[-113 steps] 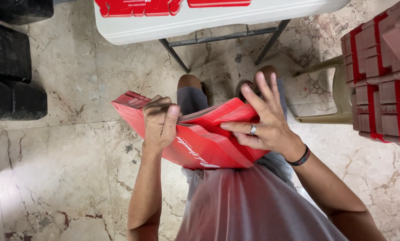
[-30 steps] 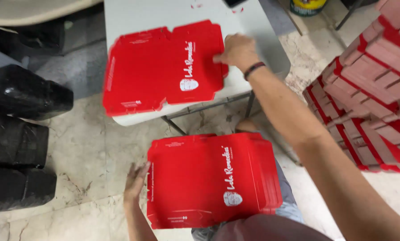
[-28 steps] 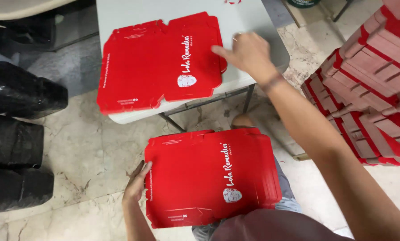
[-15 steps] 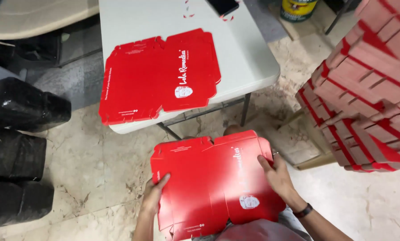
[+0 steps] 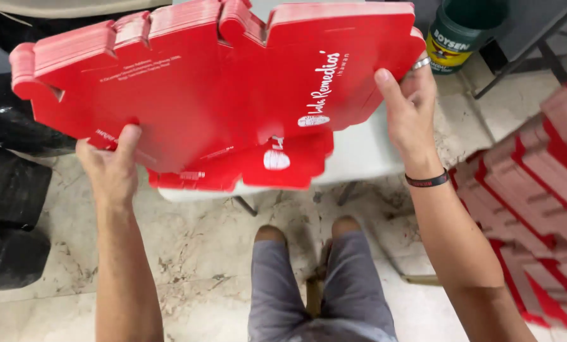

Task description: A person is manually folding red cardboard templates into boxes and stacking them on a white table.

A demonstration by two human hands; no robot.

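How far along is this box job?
Done: assembled red boxes are stacked at the right. In hand: the left hand and right hand hold a flat red box blank, unfolded. Left: another flat blank lies on the white table.

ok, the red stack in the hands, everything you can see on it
The stack is a thick sheaf of flat, unfolded red cardboard box blanks, die-cut with notches and tabs, white print on the top sheet. It is held up and tilted over the white table. The left hand grips its lower left edge, the right hand its right edge. More red blanks lie on the table beneath.
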